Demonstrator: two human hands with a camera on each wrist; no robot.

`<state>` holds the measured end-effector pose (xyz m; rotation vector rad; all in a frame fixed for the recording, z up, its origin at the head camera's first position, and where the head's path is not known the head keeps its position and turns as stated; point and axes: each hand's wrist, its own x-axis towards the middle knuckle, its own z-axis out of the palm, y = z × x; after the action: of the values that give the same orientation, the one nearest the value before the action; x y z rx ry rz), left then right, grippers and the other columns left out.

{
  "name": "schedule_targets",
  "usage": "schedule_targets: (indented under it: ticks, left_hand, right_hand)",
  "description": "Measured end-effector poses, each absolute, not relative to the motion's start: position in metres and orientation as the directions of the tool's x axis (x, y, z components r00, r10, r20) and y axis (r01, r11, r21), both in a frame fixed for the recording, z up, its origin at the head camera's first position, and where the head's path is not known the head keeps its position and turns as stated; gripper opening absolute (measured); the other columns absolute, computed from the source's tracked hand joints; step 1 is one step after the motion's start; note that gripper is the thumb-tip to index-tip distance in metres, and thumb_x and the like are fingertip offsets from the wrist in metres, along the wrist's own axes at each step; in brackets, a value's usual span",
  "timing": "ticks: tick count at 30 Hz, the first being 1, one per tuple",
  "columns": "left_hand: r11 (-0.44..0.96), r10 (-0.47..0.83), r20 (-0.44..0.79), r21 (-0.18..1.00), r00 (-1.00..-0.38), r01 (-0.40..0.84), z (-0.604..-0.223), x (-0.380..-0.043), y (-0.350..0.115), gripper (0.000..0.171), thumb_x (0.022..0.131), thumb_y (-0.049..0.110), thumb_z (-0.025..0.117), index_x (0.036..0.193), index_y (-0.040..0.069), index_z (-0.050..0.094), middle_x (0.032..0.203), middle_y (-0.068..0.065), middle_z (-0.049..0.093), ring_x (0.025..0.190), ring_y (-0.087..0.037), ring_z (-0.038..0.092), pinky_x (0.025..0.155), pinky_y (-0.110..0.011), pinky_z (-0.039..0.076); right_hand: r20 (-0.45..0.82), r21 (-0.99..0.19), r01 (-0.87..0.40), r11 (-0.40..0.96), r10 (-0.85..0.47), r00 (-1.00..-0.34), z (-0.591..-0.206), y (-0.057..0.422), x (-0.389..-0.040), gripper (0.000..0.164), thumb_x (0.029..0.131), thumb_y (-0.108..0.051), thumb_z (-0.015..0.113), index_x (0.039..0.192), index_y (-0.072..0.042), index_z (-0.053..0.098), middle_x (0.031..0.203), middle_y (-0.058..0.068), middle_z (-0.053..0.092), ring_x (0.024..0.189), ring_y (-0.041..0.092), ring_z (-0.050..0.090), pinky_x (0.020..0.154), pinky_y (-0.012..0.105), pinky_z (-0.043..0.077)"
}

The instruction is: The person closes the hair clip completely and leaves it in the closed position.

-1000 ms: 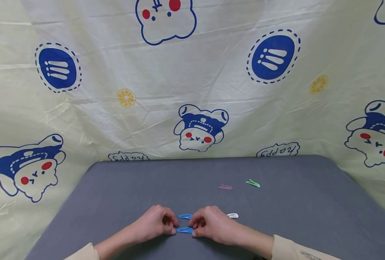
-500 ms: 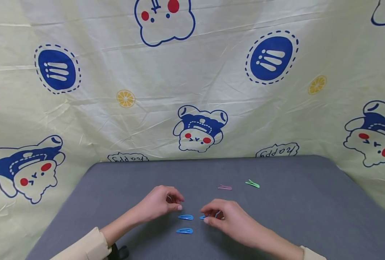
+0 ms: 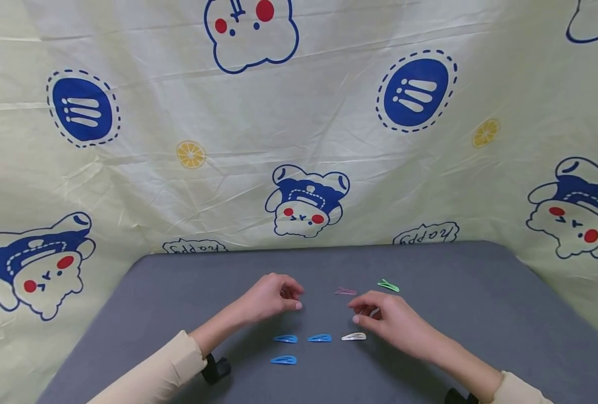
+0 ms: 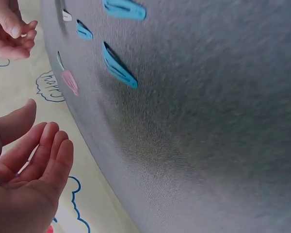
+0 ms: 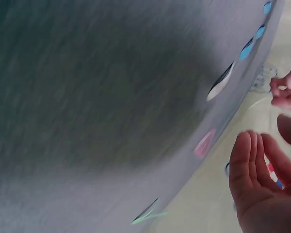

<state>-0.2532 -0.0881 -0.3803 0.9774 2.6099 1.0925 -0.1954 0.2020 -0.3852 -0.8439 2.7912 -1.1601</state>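
In the head view my left hand [image 3: 273, 298] hovers over the table, left of a pink snap hair clip [image 3: 346, 292], its fingers loosely bent around nothing. My right hand [image 3: 392, 321], likewise without anything in it, is above a white hair clip [image 3: 354, 336] and near the pink one. Left of the white clip, two blue hair clips [image 3: 319, 338] continue its row; another blue clip [image 3: 284, 360] lies nearer the front. A green hair clip [image 3: 388, 285] lies farther back with its parts sprung apart. Both wrist views show bare palms and relaxed fingers.
The clips rest on a dark grey table [image 3: 202, 280]. Behind it hangs a cream curtain [image 3: 238, 196] printed with bears and orange slices. Dark bands with small devices [image 3: 217, 370] sit at the wrists.
Both hands have let go of the front blue clip, lifted, and moved back and to the right. The white clip and the second back-row blue clip are now uncovered.
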Motion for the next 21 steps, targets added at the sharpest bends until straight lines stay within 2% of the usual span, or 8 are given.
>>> schedule_targets:
  ticks: [4,14,21]
  left_hand:
    - [0.523,0.630,0.097,0.681,-0.771,0.513,-0.381,-0.265,-0.080,0.025,0.089,0.010,0.073,0.111,0.000,0.070,0.089,0.002,0.064,0.080,-0.015,0.056,0.069,-0.027,0.049]
    - [0.546,0.648,0.055,0.661,-0.759,0.514,-0.398,-0.296,-0.058,0.022,0.090,0.011,0.073,0.111,0.003,0.073,0.093,0.003,0.068,0.079,-0.012,0.058,0.071,-0.025,0.050]
    - [0.551,0.627,0.062,0.669,-0.776,0.499,-0.406,-0.309,-0.038,0.019,0.088,0.011,0.074,0.106,0.005,0.074,0.089,0.004,0.068,0.076,-0.012,0.058,0.070,-0.024,0.050]
  right_hand:
    - [0.171,-0.646,-0.457,0.612,-0.468,-0.867,-0.390,0.215,-0.207,0.027,0.092,-0.022,0.070,0.114,-0.006,0.068,0.102,0.000,0.066,0.087,0.008,0.059,0.075,0.028,0.052]
    - [0.192,-0.574,-0.473,0.668,-0.452,-0.871,-0.401,0.227,-0.236,0.026,0.090,-0.013,0.071,0.112,-0.001,0.068,0.099,0.002,0.066,0.085,0.011,0.061,0.075,0.032,0.052]
    - [0.143,-0.627,-0.417,0.658,-0.429,-0.892,-0.404,0.222,-0.257,0.025,0.090,-0.010,0.070,0.112,0.001,0.068,0.095,0.002,0.067,0.082,0.013,0.060,0.070,0.030,0.050]
